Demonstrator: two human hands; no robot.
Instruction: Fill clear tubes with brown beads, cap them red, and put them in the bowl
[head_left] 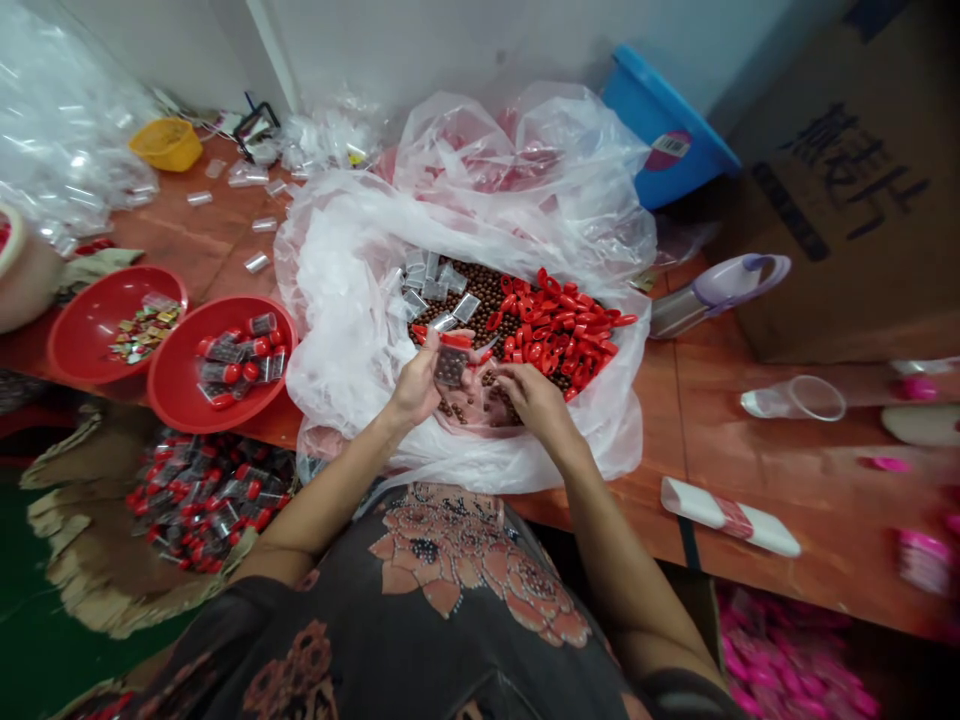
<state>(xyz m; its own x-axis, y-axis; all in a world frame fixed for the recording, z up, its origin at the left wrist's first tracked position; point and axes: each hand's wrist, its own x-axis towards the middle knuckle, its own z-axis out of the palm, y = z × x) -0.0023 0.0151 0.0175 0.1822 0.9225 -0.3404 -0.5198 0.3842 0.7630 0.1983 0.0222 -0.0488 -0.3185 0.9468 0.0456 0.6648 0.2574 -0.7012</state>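
Note:
My left hand point(416, 390) holds a small clear vial point(451, 367) filled with brown beads, with a red cap point(455, 340) at its top end. My right hand point(531, 396) is close beside the vial, its fingers pinched together over loose brown beads point(495, 400); whatever they hold is hidden. Both hands work inside a clear plastic bag point(337, 330) lined with a heap of brown beads point(480, 310), many red caps point(559, 330) and several empty clear vials point(431, 285).
Two red bowls point(180, 390) on the orange table point(750, 470) hold capped vials and colourful packets. Capped vials lie on torn cardboard point(75, 530) at lower left. A blue tub point(660, 130) and a large cardboard box point(840, 200) stand behind; pink items point(787, 660) lie below.

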